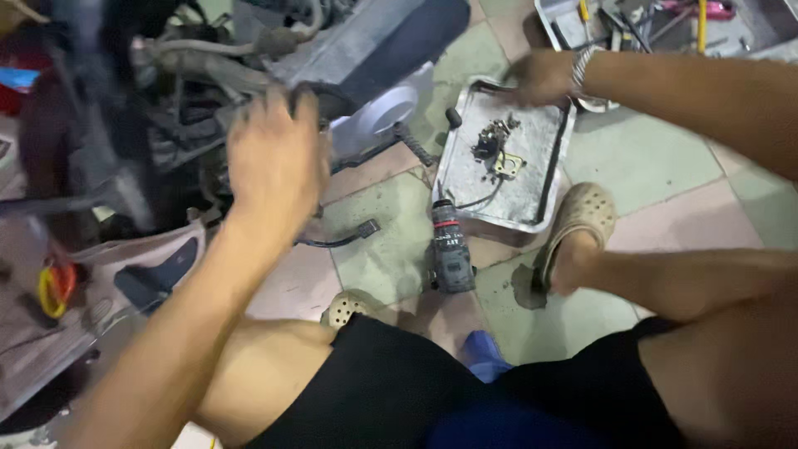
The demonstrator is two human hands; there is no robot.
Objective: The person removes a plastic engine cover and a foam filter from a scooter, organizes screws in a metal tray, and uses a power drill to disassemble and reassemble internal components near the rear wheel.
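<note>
My left hand (274, 158) reaches forward onto a motorcycle engine (332, 50), its fingertips on a dark curved part by the white round engine cover (378, 112). The hand is blurred and its back faces me, so its grip is hidden. My right hand (544, 76), with a metal band on the wrist, hovers over the far corner of a grey metal tray (536, 158) on the floor. Small metal parts (497, 150) lie in that tray. What the right fingers touch is unclear.
A dark cordless drill (449, 249) lies on the tiled floor between my feet, which are in tan perforated clogs (582, 220). An open tool tray (748, 29) with several tools sits at top right. A black lever (349, 237) juts out under the engine. A blue stool (482, 353) shows under me.
</note>
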